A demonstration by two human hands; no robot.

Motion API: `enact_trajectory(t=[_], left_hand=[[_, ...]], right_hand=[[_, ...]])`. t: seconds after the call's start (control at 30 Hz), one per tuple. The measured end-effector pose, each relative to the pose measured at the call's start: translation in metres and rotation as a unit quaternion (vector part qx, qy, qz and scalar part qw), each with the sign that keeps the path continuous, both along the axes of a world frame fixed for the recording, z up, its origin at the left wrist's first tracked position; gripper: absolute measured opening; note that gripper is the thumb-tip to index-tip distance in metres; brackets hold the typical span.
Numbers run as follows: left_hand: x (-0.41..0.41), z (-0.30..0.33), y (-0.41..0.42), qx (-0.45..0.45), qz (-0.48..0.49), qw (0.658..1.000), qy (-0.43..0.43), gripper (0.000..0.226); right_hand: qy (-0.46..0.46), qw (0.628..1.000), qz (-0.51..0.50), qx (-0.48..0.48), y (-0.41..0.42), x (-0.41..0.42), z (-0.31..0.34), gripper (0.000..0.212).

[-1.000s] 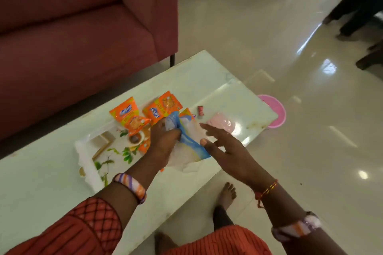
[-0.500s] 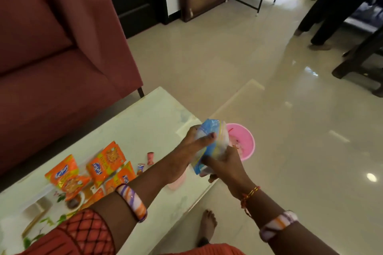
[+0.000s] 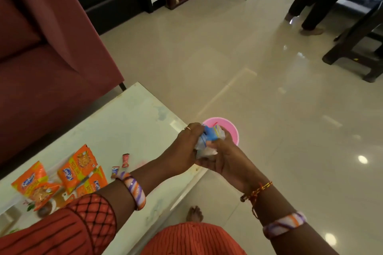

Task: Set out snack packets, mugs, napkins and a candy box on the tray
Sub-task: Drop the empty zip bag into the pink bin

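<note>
Both hands squeeze a crumpled blue and clear plastic wrapper (image 3: 210, 137) just past the table's right corner, over a pink bin (image 3: 232, 130) on the floor. My left hand (image 3: 182, 149) grips it from the left, my right hand (image 3: 226, 157) from below and the right. Several orange snack packets (image 3: 76, 170) lie at the lower left, some on the white leaf-patterned tray (image 3: 12, 221), which is mostly hidden by my sleeve. Two small wrapped candies (image 3: 125, 160) lie on the white table (image 3: 124, 122) beside the packets.
A dark red sofa (image 3: 41, 58) stands behind the table. My bare foot (image 3: 194, 214) is on the glossy tile floor below the table edge. Another person's legs (image 3: 310, 6) and dark furniture (image 3: 356, 47) are at the far right.
Both hands carried the wrapper from above the tray to the right, past the table corner and over the pink bin, crumpling it tighter. The view swung right, pushing the tray toward the left edge.
</note>
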State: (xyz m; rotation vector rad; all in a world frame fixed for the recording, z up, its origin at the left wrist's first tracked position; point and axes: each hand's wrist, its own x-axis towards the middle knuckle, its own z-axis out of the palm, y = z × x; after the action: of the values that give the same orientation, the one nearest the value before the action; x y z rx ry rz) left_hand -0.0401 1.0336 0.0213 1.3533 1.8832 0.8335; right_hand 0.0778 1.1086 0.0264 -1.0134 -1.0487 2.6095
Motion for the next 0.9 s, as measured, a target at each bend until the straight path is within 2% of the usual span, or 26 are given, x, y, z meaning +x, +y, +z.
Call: enact_trajectory(t=[0.07, 0.1, 0.17, 0.23, 0.3, 0.37, 0.47, 0.57, 0.63, 0.73, 0.87, 0.9], left_hand=[[0.007, -0.002, 0.005, 0.007, -0.038, 0.999, 0.024, 0.034], [0.007, -0.008, 0.005, 0.027, -0.042, 0.998, 0.036, 0.04], [0.006, -0.014, 0.009, -0.02, -0.108, 0.99, 0.085, 0.055], [-0.001, -0.019, 0.012, -0.061, -0.165, 0.973, 0.147, 0.085], [-0.01, -0.023, 0.019, -0.1, -0.158, 0.964, 0.192, 0.096], [-0.021, -0.034, 0.031, -0.149, -0.128, 0.955, 0.225, 0.091], [-0.039, -0.059, 0.049, -0.182, -0.132, 0.93, 0.289, 0.084], [-0.049, -0.087, 0.07, -0.195, -0.143, 0.917, 0.316, 0.08], [-0.052, -0.106, 0.084, -0.196, -0.14, 0.924, 0.297, 0.079], [-0.053, -0.138, 0.1, -0.17, -0.135, 0.938, 0.269, 0.073], [-0.05, -0.162, 0.103, -0.153, -0.118, 0.954, 0.227, 0.07], [-0.05, -0.164, 0.103, -0.156, -0.113, 0.956, 0.222, 0.071]], right_hand=[[0.004, 0.999, -0.028, -0.028, 0.008, 0.01, -0.001, 0.069], [0.0, 1.0, -0.024, -0.014, 0.011, 0.015, -0.003, 0.066], [-0.023, 0.999, -0.018, 0.043, 0.02, 0.02, -0.01, 0.053], [-0.083, 0.985, -0.046, 0.144, 0.033, 0.023, -0.025, 0.038], [-0.175, 0.932, -0.083, 0.306, 0.053, 0.022, -0.041, 0.039], [-0.24, 0.875, -0.092, 0.409, 0.077, 0.016, -0.055, 0.043], [-0.277, 0.833, -0.066, 0.474, 0.109, 0.005, -0.085, 0.055], [-0.317, 0.784, -0.021, 0.533, 0.132, -0.013, -0.133, 0.048], [-0.328, 0.775, 0.003, 0.541, 0.14, -0.026, -0.17, 0.047], [-0.336, 0.782, 0.05, 0.522, 0.15, -0.048, -0.222, 0.06], [-0.409, 0.751, 0.228, 0.466, 0.162, -0.066, -0.274, 0.113], [-0.416, 0.742, 0.259, 0.457, 0.164, -0.067, -0.28, 0.119]])
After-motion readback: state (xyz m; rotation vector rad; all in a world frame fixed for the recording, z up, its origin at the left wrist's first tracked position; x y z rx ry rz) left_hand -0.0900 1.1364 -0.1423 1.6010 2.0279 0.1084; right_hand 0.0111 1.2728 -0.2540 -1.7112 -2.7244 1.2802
